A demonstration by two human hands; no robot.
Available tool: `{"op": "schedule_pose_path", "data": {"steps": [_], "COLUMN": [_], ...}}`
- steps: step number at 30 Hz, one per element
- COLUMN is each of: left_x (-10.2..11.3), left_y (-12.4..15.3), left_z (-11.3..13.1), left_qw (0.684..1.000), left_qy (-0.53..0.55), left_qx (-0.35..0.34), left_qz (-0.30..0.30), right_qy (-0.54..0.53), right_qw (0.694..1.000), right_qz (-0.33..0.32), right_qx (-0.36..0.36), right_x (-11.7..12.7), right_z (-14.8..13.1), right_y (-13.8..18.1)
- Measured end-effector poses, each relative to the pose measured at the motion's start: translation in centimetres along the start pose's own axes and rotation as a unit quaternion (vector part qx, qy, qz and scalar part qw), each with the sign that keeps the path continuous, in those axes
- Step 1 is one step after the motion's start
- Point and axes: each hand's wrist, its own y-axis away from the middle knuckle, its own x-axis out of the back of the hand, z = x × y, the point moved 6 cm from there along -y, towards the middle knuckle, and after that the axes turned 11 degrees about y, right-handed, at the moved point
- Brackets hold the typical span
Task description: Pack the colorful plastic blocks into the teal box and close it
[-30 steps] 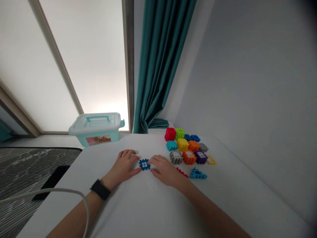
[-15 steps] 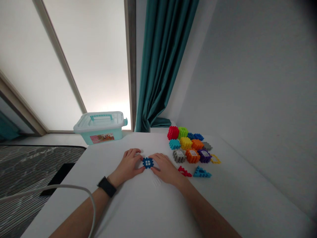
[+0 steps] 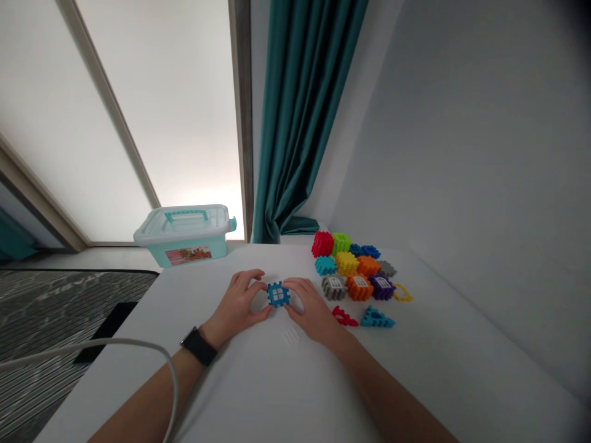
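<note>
Blue interlocking tile [image 3: 278,295], lying flat a second ago, now stands lifted at frame centre; left hand [image 3: 237,306] and right hand [image 3: 310,309] pinch its edges, fingers nearly closed, grasp apparently secure.

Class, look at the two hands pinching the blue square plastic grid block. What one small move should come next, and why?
Probably let go with the right hand and reach for the red triangular plastic piece. Both hands pinch the blue square plastic grid block, so the left hand could hold it alone, and the red piece lies nearest the right wrist.
</note>
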Motion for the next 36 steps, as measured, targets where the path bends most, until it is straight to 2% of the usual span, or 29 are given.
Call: {"op": "schedule_pose_path", "data": {"steps": [11,15,18,20,23,26,33,36], "left_x": [0.0,0.0,-0.3,-0.5,-0.5,-0.6,-0.6,-0.6], "left_y": [0.0,-0.3,-0.4,-0.3,-0.1,0.0,-0.1,-0.1], "left_z": [-0.5,-0.3,-0.3,-0.3,-0.2,0.2,1.2,1.1], "left_qw": [0.989,0.984,0.982,0.982,0.987,0.995,0.999,0.999], "left_qy": [0.135,0.164,0.177,0.176,0.15,0.097,0.03,0.023], "left_qx": [0.055,0.066,0.07,0.067,0.049,0.018,-0.025,-0.036], "left_qz": [0.018,0.007,-0.011,-0.017,-0.008,-0.01,-0.011,-0.011], "right_qy": [0.087,0.065,0.005,-0.038,-0.098,-0.163,-0.204,-0.185], "right_qw": [0.992,0.993,0.996,0.992,0.974,0.953,0.943,0.954], "right_qz": [0.079,0.087,0.093,0.097,0.097,0.081,0.061,0.056], "right_qx": [0.036,0.041,-0.001,-0.068,-0.179,-0.242,-0.257,-0.23], "right_x": [1.6,1.7,1.5,1.3,0.6,0.0,-0.6,-0.5], "right_z": [-1.1,-1.3,-1.0,-0.2,1.1,1.7,1.8,1.5], "right_y": [0.3,0.2,0.0,-0.1,0.1,0.3,0.4,0.3]}}
